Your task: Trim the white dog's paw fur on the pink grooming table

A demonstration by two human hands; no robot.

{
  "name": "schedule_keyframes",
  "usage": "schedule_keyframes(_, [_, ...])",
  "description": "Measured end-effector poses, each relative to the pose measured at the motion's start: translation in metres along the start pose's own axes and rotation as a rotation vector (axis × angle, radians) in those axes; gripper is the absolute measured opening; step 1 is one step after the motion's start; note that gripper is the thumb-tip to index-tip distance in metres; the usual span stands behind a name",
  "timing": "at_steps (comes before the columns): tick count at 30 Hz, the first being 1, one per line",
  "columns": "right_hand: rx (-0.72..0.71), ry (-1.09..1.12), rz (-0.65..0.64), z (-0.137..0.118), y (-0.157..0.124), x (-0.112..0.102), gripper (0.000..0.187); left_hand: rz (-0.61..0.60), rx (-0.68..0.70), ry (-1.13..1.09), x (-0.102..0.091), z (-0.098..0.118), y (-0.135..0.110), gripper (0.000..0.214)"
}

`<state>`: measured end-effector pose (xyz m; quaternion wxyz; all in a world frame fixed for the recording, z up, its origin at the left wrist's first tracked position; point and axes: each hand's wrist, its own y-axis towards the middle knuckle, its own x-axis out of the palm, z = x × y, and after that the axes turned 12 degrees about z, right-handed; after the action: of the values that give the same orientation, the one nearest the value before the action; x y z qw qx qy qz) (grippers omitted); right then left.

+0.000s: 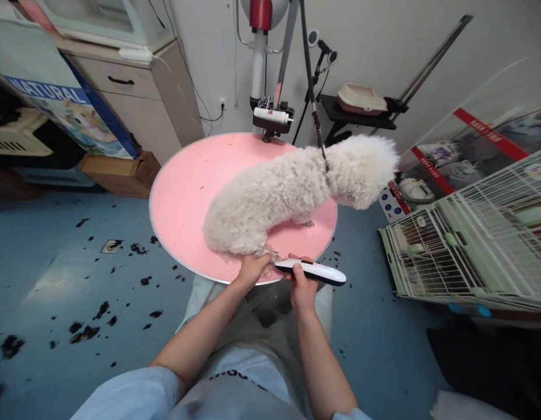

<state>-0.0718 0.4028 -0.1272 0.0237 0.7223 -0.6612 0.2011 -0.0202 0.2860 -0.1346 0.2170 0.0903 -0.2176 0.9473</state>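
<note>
Glossy plastic clippers (325, 272), rough curly dog fur (266, 195), smooth tabletop (183, 204)

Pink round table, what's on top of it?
A curly white dog is on it, with a few dark specks nearby. Its body covers part of the tabletop, so anything there can't be seen.
</note>
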Motion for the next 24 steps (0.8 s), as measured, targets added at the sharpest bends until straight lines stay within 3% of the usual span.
schedule_keyframes(6, [-0.089,-0.013,0.008,0.004,-0.003,-0.001,0.039,0.018,0.023,0.026,0.0,0.0,0.0,0.012])
schedule_keyframes(13, [0.075,0.016,0.054,-0.002,0.005,0.007,0.043,0.025,0.061,0.106,-0.002,0.005,-0.003,0.01])
schedule_keyframes(17, [0.067,-0.028,0.049,0.0,0.009,0.005,0.04,0.035,0.087,0.13,-0.002,0.003,-0.003,0.007])
schedule_keyframes(20, [-0.031,-0.061,0.01,0.006,0.005,0.001,0.041,0.023,0.077,0.12,-0.002,-0.001,-0.002,0.009])
schedule_keyframes(24, [-0.323,-0.16,-0.056,0.014,-0.011,-0.004,0.043,0.023,0.02,0.069,-0.002,-0.003,-0.001,0.009])
